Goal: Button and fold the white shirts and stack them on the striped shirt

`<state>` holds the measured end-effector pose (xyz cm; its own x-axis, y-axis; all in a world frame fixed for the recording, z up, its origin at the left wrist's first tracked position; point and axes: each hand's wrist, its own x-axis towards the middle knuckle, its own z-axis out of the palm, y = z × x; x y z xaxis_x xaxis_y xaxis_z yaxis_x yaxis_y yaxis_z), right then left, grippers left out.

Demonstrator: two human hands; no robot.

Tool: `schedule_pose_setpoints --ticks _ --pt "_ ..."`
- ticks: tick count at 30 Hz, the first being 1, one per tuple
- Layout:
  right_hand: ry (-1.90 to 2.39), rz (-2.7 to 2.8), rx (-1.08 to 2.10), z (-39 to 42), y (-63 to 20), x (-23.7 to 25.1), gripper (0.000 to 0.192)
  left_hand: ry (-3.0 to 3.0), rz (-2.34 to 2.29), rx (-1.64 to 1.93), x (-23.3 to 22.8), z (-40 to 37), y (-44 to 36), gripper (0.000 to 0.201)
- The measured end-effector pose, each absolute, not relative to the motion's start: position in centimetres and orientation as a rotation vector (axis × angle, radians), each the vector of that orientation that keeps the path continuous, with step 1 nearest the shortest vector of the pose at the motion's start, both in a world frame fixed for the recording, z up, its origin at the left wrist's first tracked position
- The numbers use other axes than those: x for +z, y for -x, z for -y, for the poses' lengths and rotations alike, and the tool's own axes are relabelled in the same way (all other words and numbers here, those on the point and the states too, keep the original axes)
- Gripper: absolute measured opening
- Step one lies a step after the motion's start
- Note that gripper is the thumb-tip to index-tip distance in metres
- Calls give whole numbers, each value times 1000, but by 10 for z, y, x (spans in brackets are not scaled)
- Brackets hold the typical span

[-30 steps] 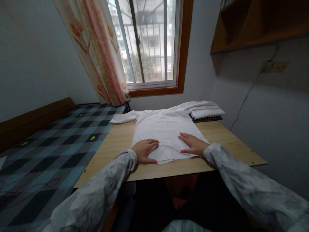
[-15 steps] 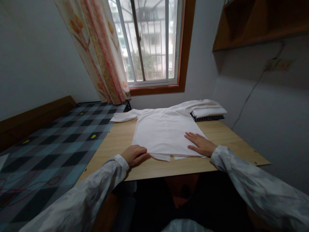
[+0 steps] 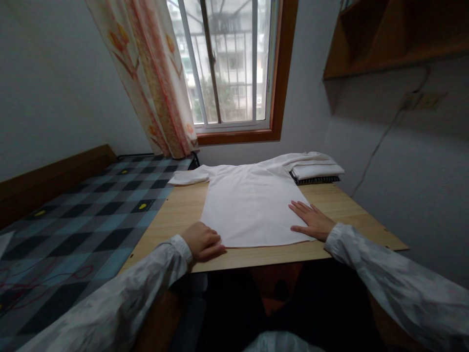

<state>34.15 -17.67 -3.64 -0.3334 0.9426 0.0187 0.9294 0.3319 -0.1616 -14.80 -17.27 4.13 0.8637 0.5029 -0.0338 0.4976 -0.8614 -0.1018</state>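
A white long-sleeved shirt lies spread on the wooden table, its hem toward me. My left hand is closed on the hem's left corner, fingers curled and thumb along the cloth edge. Flat on the shirt's lower right part rests my right hand, open with its fingers spread. One sleeve reaches out to the far left. The other side runs up over a folded stack of clothes at the far right, white on top and dark below.
The wooden table ends just in front of my body. To the left is a bed with a checked sheet, with red cord on it. A curtain hangs by the window. A wooden shelf juts from the right wall.
The shirt's front hem has come down toward me and now lies straighter, covering the layer that stuck out below. My right hand has slid slightly right; my left hand has dropped a little.
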Motion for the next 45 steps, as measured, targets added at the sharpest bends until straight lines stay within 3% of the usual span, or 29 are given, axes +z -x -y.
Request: schedule_pose_setpoints --ticks 4,8,12,16,27,33,37,40,45 --pt "1812 2541 300 163 -349 -23 106 2697 1205 19 63 152 140 48" --pt "1814 2532 349 129 -331 -2 99 2670 1239 -205 70 112 115 43" --pt "1645 2500 156 100 -293 -1 90 2730 1194 -334 44 82 87 63" --pt "1603 2469 131 89 -276 -23 83 2841 1273 -203 7 73 86 72" --pt "1740 2351 17 95 -350 -55 76 2583 1713 -187 -17 92 164 79" --pt "1815 2225 -9 94 -369 -61 78 2472 1759 -318 -6 86 173 70" --pt "1882 2006 62 67 -372 -48 81 2410 2017 -433 13 42 173 63" --pt "1966 1805 219 37 -370 -32 72 2326 2425 -415 24 -5 167 61" --pt "2148 1570 298 14 -356 -21 52 2218 2530 -368 32 -49 149 43"
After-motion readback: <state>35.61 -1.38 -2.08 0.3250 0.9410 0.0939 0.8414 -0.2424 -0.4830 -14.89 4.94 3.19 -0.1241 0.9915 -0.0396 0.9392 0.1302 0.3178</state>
